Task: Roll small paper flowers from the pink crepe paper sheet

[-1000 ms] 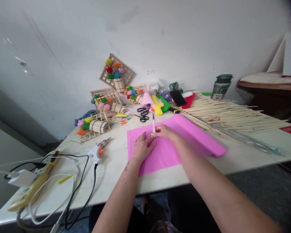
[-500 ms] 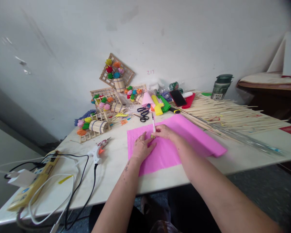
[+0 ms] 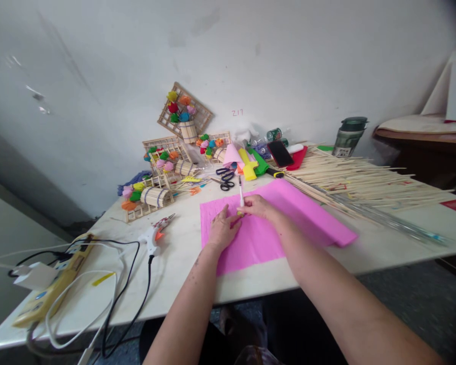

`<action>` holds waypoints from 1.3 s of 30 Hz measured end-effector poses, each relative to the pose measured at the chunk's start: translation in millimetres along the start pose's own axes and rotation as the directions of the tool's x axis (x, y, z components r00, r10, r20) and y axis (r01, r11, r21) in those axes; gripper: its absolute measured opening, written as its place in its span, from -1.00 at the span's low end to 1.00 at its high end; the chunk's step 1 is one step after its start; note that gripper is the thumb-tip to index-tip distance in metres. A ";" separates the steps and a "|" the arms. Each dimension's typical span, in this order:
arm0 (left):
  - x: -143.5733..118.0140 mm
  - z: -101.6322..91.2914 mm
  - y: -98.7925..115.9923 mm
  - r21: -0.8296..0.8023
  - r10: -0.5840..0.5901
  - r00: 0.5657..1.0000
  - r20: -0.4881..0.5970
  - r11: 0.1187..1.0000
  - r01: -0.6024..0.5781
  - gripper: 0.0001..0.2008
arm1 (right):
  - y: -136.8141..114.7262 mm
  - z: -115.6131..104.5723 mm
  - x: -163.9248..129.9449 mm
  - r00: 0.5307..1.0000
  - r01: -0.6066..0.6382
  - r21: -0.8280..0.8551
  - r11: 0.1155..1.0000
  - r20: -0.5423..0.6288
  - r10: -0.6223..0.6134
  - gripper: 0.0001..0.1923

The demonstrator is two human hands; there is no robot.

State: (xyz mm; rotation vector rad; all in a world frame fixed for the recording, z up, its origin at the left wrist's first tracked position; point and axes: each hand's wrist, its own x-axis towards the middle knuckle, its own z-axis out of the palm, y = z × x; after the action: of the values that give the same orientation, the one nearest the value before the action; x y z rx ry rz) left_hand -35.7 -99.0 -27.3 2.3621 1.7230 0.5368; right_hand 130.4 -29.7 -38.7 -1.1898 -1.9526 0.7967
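A sheet of pink crepe paper (image 3: 266, 238) lies on the table, its right part folded or rolled over. My right hand (image 3: 257, 207) rests on it, fingers closed round a white pen (image 3: 241, 193) that stands nearly upright, dark end up. My left hand (image 3: 222, 227) lies flat on the paper just left of the pen, fingers apart. Its fingertips touch a small yellowish piece (image 3: 239, 213) under the pen's lower end; what the piece is, I cannot make out.
Black scissors (image 3: 225, 180) lie beyond the paper. A glue gun (image 3: 153, 239) and a power strip (image 3: 57, 289) with cables are at left. Stick frames with paper flowers (image 3: 154, 196) stand behind. Bamboo sticks (image 3: 349, 177), a phone (image 3: 280, 154) and a cup (image 3: 350, 137) are toward the right.
The fingers of my left hand have drawn slightly closer together beside the pen. My right hand keeps its grip on the pen. The view has shifted a little.
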 end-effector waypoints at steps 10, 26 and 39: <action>3.4 2.5 -3.8 -0.038 -0.037 0.999 0.022 0.999 0.038 -0.65 | -9.6 -0.7 -4.2 1.000 0.001 0.041 0.999 -0.012 0.000 -0.75; 6.6 -1.0 -1.0 0.007 -0.039 0.997 0.073 0.999 0.039 -0.61 | -7.2 2.6 -2.8 0.999 0.015 -0.012 1.000 0.037 -0.014 -0.67; 7.6 1.0 -3.6 0.010 -0.052 0.996 0.078 0.999 0.052 -0.55 | -13.7 0.0 -5.8 0.998 0.051 -0.130 0.990 0.028 -0.048 -0.67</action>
State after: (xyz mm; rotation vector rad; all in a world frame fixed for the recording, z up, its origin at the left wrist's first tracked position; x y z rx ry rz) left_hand -36.4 -90.6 -27.9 2.3036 1.7499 0.4239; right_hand 125.8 -40.3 -29.4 -1.2071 -2.0730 0.6699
